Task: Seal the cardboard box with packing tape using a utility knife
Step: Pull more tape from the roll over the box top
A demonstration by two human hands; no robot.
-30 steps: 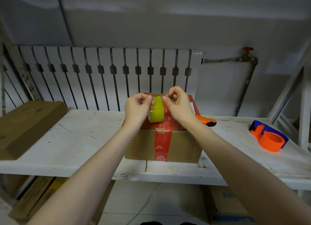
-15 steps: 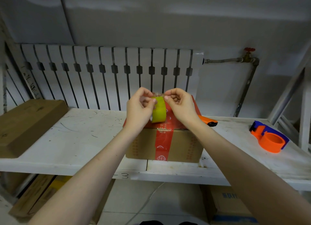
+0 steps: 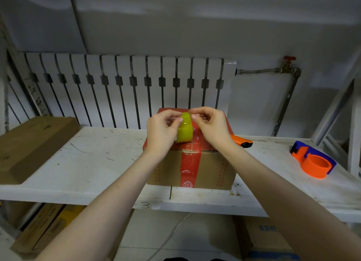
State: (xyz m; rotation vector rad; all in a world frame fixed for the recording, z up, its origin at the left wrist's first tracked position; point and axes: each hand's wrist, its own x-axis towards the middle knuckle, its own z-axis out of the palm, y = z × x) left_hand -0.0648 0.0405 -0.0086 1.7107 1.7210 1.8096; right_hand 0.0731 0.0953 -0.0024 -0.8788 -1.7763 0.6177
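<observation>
**Inspector:** State the position of the box.

**Assistant:** The cardboard box (image 3: 192,168) sits on the white shelf (image 3: 88,163), at its near edge and about centre. Its top is covered in red printed tape, and a red strip runs down the near face.

**Inspector:** And the tape?

**Assistant:** A yellow-green tape roll (image 3: 184,128) is held on edge above the box top, between both hands. Whether it touches the box cannot be told.

**Inspector:** Left hand?

**Assistant:** The left hand (image 3: 161,130) grips the roll from the left side. Its fingers are curled round the roll, thumb tip pressed on the outer face near the top.

**Inspector:** Right hand?

**Assistant:** The right hand (image 3: 212,127) is on the right of the roll. Its thumb and forefinger are pinched close together at the roll's top edge. Whether they have a loose tape end between them cannot be told; the remaining fingers are curled in.

**Inspector:** The knife?

**Assistant:** An orange utility knife (image 3: 241,142) with a black tip lies on the shelf just right of the box, partly hidden behind the right wrist. Neither hand touches it.

**Inspector:** Other items?

**Assistant:** An orange and blue tape dispenser (image 3: 312,162) stands at the far right of the shelf, well apart from the box. A flat brown carton (image 3: 33,145) lies at the left end. A white radiator (image 3: 127,85) runs along the wall behind.
</observation>
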